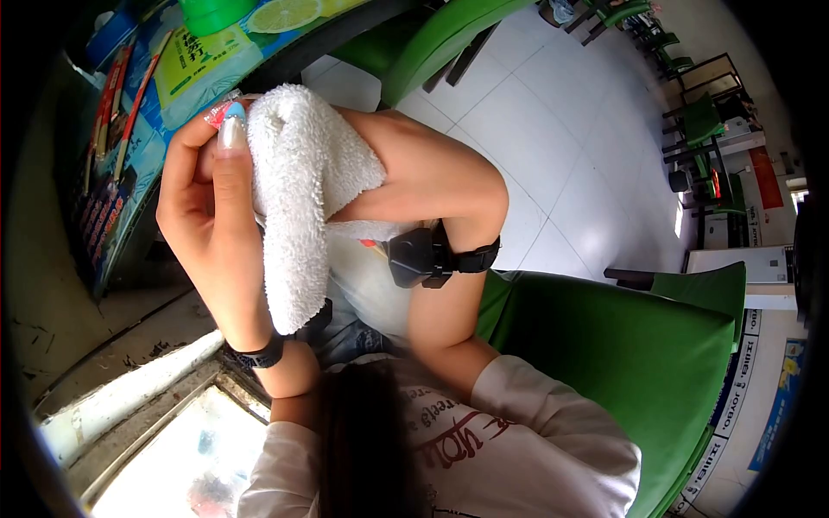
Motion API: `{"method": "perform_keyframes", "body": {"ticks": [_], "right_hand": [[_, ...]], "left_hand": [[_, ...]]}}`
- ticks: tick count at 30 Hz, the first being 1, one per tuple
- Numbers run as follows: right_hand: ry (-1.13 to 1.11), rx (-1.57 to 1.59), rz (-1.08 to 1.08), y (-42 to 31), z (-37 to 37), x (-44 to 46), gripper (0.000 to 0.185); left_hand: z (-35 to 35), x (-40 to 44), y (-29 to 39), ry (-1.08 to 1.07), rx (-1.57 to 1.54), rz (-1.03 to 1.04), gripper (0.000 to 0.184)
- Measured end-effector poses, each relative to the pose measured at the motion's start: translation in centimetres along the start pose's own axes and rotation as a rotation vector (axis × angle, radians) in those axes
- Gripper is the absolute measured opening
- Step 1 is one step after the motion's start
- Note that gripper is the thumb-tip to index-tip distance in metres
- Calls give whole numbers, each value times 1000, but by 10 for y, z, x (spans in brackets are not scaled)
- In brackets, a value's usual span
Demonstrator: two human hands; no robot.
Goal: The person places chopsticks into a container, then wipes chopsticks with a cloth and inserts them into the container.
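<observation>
My left hand (207, 186) is raised at the left of the head view, fingers curled and thumb pressed in beside a white terry towel (298, 173). The towel's left edge lies at the thumb and fingertips, which seem to pinch it. Decorated nails show there in silver, blue and red; whether the red, shiny bit is a nail or a separate small thing is unclear. From the right, my right forearm (432, 173) reaches in behind the towel. The towel covers my right hand, so its fingers are hidden. One long fold of the towel hangs towards my lap.
At the upper left, a table (142, 173) carries a yellow-green printed packet (194, 65), wrapped chopsticks (129, 112) and a green container (216, 10). A green chair (596, 363) stands at the right, another green chair (449, 39) beyond the table. Tiled floor (553, 138) stretches behind.
</observation>
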State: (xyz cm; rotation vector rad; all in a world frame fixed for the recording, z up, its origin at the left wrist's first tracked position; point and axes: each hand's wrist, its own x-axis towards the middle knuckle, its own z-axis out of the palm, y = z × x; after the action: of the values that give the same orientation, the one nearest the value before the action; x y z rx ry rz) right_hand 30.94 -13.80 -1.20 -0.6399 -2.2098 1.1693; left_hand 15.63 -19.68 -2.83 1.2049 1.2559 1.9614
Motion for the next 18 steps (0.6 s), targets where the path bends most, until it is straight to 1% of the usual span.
{"method": "perform_keyframes", "body": {"ticks": [4,7,13,18], "right_hand": [[0,-8,28,-1,1,2,56],[-12,3,63,-2,2,3,57],[47,11,2,0,4,4,56],[32,-3,42,-3,5,6,57]], "left_hand": [[-1,1,-1,38,-4,-4,19],[0,1,1,55,-12,-51,19],[3,1,-1,86,-39,-29,18],[2,3,-1,82,-73,-18,18]]}}
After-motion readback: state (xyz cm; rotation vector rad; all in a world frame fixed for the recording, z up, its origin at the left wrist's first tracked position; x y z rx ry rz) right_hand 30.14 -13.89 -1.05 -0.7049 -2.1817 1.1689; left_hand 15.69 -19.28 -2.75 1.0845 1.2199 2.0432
